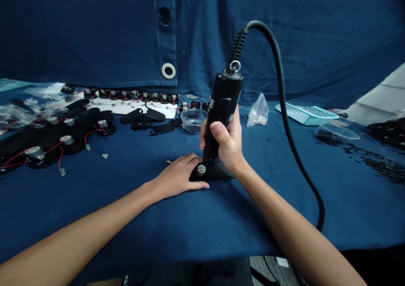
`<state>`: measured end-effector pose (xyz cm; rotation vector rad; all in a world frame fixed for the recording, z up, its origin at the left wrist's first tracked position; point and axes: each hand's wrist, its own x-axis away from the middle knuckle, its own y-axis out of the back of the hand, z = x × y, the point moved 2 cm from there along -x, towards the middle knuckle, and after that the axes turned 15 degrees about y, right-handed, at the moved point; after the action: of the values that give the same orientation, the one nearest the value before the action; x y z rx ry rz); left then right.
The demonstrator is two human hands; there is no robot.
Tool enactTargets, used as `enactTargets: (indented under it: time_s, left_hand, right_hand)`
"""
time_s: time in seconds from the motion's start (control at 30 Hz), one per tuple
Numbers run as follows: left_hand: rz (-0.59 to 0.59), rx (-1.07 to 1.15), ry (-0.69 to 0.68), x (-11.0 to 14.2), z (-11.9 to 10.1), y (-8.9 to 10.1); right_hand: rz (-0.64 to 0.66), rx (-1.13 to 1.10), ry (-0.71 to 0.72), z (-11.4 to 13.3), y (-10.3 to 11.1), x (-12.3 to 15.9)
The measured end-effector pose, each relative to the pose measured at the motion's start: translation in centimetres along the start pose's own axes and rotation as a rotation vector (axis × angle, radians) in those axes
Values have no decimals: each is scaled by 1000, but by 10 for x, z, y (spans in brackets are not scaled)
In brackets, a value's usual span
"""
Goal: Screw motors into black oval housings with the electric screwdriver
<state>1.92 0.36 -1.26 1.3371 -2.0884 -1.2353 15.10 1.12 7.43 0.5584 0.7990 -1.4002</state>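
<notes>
grip first: your right hand (229,144) clamps around the black corded rotary tool (222,109), so keep it upright, its lower end right at the small silver motor (201,169), while your left hand (177,176), fingers spread, pins the black moulded piece (220,171) flat on the blue cloth (126,222).

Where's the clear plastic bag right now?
The clear plastic bag sits on the blue cloth in the head view, between the black power tool and the teal perforated tray.
</notes>
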Motion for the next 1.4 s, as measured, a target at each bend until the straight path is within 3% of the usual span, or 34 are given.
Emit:
enactTargets:
  time_s: [0.4, 0.63, 0.83, 1.13, 1.27, 1.4]
  left_hand:
    - [18, -8, -28, -1, 5, -4]
    - [35, 15, 1, -1, 8, -6]
    - [50, 7, 12, -1, 6, -4]
    - [11, -25, -22, 0, 3, -2]
    - [-4, 7, -52, 0, 1, -1]
    - [1, 12, -61, 0, -1, 0]
  right_hand:
    - [205, 40, -84, -11, 5, 19]
    - [209, 60, -73, -12, 6, 20]
    - [227, -52, -159, -16, 6, 24]
    - [77, -104, -32, -13, 9, 22]
    - [-92, -123, 48, -3, 12, 15]
    - [-282, -161, -6, 1, 26, 4]
